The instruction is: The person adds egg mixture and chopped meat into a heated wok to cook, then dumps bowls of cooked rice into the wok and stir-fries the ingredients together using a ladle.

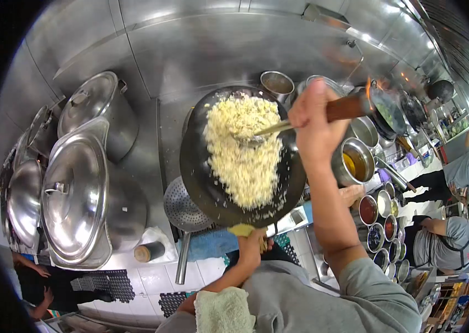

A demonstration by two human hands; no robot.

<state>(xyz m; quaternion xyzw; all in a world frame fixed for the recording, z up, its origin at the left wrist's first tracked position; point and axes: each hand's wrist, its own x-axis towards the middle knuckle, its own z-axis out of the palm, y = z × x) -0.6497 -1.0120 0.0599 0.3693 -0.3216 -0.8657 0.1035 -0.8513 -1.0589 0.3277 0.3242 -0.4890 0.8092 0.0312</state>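
Observation:
A large black wok (196, 180) is tilted in front of me, with a heap of yellowish-white fried rice (245, 166) inside, blurred by motion. My right hand (318, 119) is closed around the wooden handle of a ladle (275, 129); the ladle's metal bowl sits in the rice. At the wok's near edge, my left hand (252, 243) is closed, gripping the wok with a yellowish cloth (241, 230) against it. The exact grip point is partly hidden. Beside the wok on the left lies a perforated metal strainer (188, 205), its handle pointing toward me.
Big lidded metal pots (73, 191) stand on the left, near a small dark bottle (150, 251). On the right are a pot of yellow liquid (355, 162), several seasoning containers (376, 237) and another wok over flame (387, 114). Another hand (352, 195) shows behind my right forearm; co-workers (448, 238) stand farther right.

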